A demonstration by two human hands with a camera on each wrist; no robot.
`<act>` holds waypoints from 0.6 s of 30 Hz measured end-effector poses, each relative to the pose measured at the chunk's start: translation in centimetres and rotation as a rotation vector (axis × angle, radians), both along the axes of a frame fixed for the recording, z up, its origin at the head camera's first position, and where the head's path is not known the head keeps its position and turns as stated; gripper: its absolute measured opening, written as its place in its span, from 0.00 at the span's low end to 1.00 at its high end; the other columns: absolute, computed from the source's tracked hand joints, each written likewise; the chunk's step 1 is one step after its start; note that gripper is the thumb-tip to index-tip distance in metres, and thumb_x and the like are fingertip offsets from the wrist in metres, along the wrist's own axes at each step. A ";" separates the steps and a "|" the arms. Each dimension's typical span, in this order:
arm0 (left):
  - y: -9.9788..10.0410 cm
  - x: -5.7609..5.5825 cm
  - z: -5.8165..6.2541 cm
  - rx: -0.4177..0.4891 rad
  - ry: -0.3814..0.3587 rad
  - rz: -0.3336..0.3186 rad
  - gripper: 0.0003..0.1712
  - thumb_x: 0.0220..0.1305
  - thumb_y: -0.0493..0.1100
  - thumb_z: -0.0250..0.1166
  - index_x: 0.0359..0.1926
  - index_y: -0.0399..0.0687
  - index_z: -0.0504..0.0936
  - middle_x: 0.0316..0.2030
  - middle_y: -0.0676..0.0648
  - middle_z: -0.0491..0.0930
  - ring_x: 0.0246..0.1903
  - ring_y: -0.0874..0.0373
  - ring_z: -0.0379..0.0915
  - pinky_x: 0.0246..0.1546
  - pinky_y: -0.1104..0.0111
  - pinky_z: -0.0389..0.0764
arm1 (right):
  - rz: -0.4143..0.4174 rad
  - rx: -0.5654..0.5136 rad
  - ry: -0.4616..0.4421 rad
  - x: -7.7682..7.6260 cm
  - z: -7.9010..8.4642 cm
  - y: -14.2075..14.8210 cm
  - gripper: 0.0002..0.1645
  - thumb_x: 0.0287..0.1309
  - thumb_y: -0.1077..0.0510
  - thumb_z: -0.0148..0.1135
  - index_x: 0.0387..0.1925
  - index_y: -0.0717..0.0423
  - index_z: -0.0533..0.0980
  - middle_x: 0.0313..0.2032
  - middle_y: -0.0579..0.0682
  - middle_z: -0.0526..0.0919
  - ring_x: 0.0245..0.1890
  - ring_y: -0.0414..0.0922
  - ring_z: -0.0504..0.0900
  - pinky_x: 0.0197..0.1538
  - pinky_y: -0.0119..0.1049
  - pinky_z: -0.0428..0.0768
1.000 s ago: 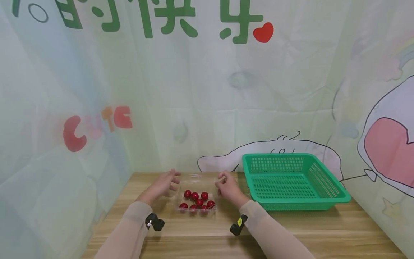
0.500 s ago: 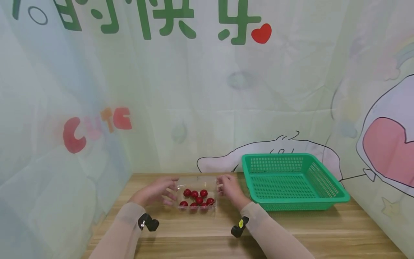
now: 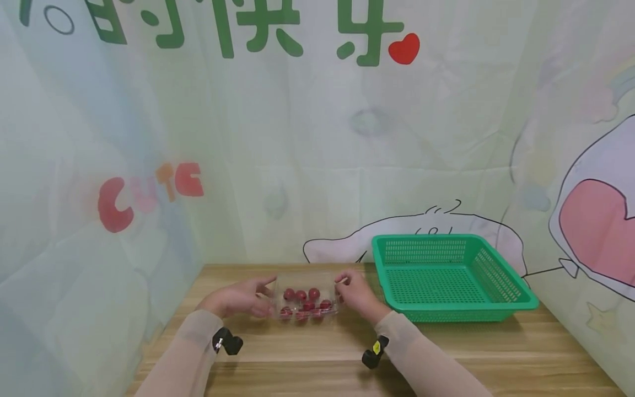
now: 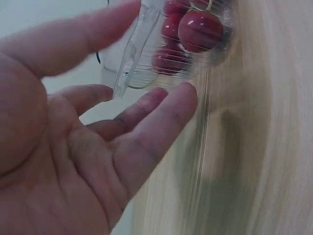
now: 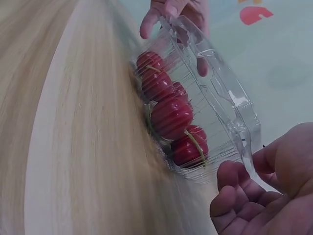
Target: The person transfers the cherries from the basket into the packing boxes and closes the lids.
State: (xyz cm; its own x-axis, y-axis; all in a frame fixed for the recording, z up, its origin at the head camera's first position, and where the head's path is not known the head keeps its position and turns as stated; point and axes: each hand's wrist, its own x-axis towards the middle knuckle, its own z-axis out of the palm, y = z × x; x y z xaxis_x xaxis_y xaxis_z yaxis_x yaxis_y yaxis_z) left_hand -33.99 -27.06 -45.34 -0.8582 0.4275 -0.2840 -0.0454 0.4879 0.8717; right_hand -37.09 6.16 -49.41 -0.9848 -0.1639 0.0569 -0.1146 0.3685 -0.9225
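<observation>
A clear plastic clamshell box (image 3: 305, 282) with several red cherries (image 5: 171, 116) in it sits on the wooden table between both hands. Its see-through lid lies over the fruit, and ribbed sides show in the right wrist view. At the box's left end is my left hand (image 3: 243, 298), thumb tip by the rim and the other fingers fairly straight along the side and underneath. My right hand (image 3: 358, 295) pinches the rim at the right end between thumb and curled fingers (image 5: 230, 178). Green stems (image 5: 197, 146) show on some cherries.
Right of the box, a green plastic basket (image 3: 453, 314) with perforated walls stands near the back of the wooden table (image 3: 297, 364). A printed cloth (image 3: 317, 143) hangs behind the table and along its sides.
The clear lid has come down over the cherries, which look duller through it. My right hand has moved onto the right rim; my left has lowered slightly beside the left end.
</observation>
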 end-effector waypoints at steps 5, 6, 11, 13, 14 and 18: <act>0.3 0.2 0.1 -0.021 -0.021 -0.010 0.64 0.70 0.34 0.76 0.94 0.46 0.44 0.51 0.35 0.86 0.40 0.50 0.88 0.44 0.57 0.95 | 0.020 0.078 -0.063 0.8 0.7 0.1 0.07 0.74 0.64 0.61 0.49 0.62 0.81 0.34 0.53 0.85 0.28 0.44 0.80 0.30 0.33 0.79; 0.3 0.2 0.2 -0.017 -0.032 -0.011 0.64 0.70 0.33 0.75 0.94 0.47 0.43 0.48 0.35 0.87 0.39 0.49 0.88 0.43 0.57 0.95 | 0.030 0.095 -0.076 1.0 0.9 0.1 0.09 0.74 0.63 0.61 0.51 0.61 0.80 0.34 0.53 0.85 0.28 0.44 0.80 0.30 0.33 0.80; 0.6 0.3 0.3 -0.013 -0.078 0.014 0.65 0.69 0.29 0.71 0.95 0.51 0.40 0.44 0.34 0.88 0.34 0.48 0.87 0.39 0.55 0.97 | 0.134 0.132 -0.146 2.1 1.9 0.9 0.24 0.69 0.60 0.64 0.65 0.60 0.75 0.34 0.53 0.84 0.30 0.48 0.82 0.33 0.38 0.83; 0.6 0.4 0.4 -0.018 -0.088 0.029 0.66 0.68 0.29 0.70 0.95 0.53 0.40 0.45 0.34 0.88 0.33 0.48 0.87 0.38 0.55 0.97 | 0.183 0.136 -0.173 2.4 2.3 1.2 0.31 0.68 0.60 0.67 0.70 0.59 0.72 0.32 0.54 0.85 0.30 0.49 0.83 0.33 0.39 0.84; 0.6 0.4 0.4 -0.024 -0.090 0.033 0.66 0.68 0.29 0.70 0.95 0.53 0.40 0.45 0.34 0.88 0.32 0.48 0.87 0.38 0.55 0.97 | 0.206 0.136 -0.182 2.5 2.5 1.3 0.34 0.67 0.60 0.68 0.72 0.59 0.70 0.32 0.54 0.85 0.30 0.49 0.83 0.33 0.40 0.86; 0.8 0.4 0.5 -0.044 -0.088 0.042 0.64 0.70 0.31 0.70 0.95 0.54 0.40 0.43 0.34 0.87 0.28 0.52 0.83 0.34 0.56 0.96 | 0.267 0.144 -0.195 2.8 2.7 1.6 0.39 0.70 0.58 0.71 0.77 0.59 0.66 0.32 0.55 0.89 0.30 0.50 0.87 0.34 0.41 0.89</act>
